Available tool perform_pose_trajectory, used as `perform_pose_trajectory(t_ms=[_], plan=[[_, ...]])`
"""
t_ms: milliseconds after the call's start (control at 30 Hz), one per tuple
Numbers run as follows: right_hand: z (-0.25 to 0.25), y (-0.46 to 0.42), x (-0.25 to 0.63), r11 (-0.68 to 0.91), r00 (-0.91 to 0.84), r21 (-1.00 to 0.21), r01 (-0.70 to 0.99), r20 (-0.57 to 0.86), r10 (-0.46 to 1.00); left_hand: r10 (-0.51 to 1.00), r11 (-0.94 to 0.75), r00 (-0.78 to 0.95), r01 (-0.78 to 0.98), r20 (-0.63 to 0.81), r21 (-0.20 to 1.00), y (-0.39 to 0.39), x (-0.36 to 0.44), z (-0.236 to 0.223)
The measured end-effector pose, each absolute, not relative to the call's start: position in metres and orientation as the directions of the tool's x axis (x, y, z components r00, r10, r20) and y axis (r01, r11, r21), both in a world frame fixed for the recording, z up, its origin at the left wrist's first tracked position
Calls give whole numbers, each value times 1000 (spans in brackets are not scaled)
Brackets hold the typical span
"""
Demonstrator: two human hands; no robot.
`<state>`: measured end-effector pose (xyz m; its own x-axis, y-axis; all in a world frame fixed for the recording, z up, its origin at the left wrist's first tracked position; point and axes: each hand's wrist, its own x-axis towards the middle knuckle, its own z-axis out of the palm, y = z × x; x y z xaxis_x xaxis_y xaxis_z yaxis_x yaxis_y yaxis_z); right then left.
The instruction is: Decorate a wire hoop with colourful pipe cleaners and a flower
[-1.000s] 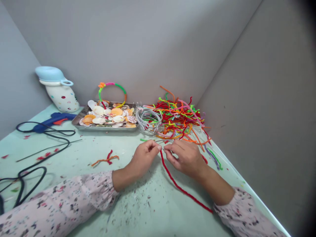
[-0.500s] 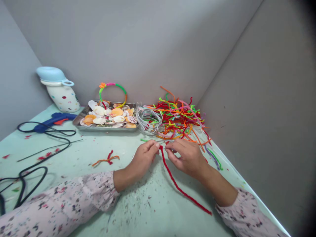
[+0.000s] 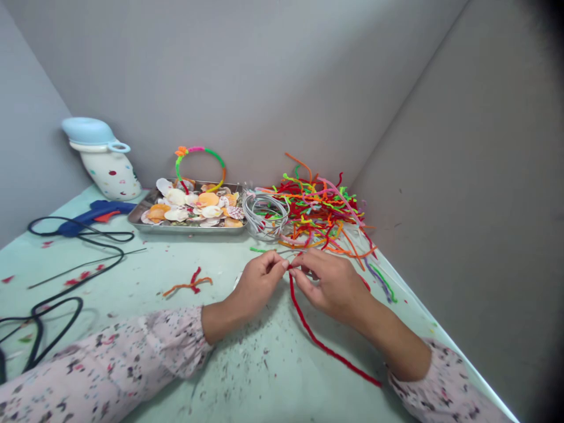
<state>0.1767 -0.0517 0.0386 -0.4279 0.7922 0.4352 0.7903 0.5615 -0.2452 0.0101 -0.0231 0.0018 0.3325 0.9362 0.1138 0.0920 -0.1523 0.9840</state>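
My left hand [image 3: 261, 279] pinches the top end of a red pipe cleaner [image 3: 318, 342], which trails down toward the lower right over the table. Close against it, my right hand [image 3: 328, 281] has thumb and forefinger closed at the same spot on the red pipe cleaner. A thin grey wire [image 3: 288, 251] curves just behind the fingertips; whether the pipe cleaner is wound on it is hidden by my fingers. To the left of my hands lies a small crossed piece of orange and red pipe cleaner [image 3: 192, 284].
Behind my hands are a metal tray [image 3: 187, 230] of seashells with a colourful pipe-cleaner ring [image 3: 224, 167], coiled grey wire [image 3: 265, 217] and heaped pipe cleaners [image 3: 319, 205]. At left stand a white bottle [image 3: 110, 170] and a blue glue gun [image 3: 73, 226] with a black cord [image 3: 57, 296].
My right hand has moved left, its fingertips now meeting my left hand's at the red pipe cleaner. The pipe cleaner's upper end has shifted slightly right.
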Motion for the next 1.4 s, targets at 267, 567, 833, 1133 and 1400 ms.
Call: perform_pose_trajectory(t_ms=[267, 567, 833, 1133, 1400], plan=[[37, -51, 177, 470, -362, -354, 809, 331, 871, 926, -188, 354, 132, 131, 973, -27, 10, 3], [37, -51, 176, 450, -363, -343, 824, 289, 886, 929, -194, 349, 182, 121, 964, -25, 10, 3], [35, -53, 175, 487, -436, -81, 870, 338, 834, 933, -192, 341, 196, 117, 962, -24, 11, 1], [27, -52, 173, 511, -516, 142, 848, 444, 733, 933, -202, 336, 192, 129, 960, -25, 11, 1], [47, -50, 178, 418, -367, -490, 765, 203, 908, 950, -155, 292, 141, 108, 978, -22, 11, -2]])
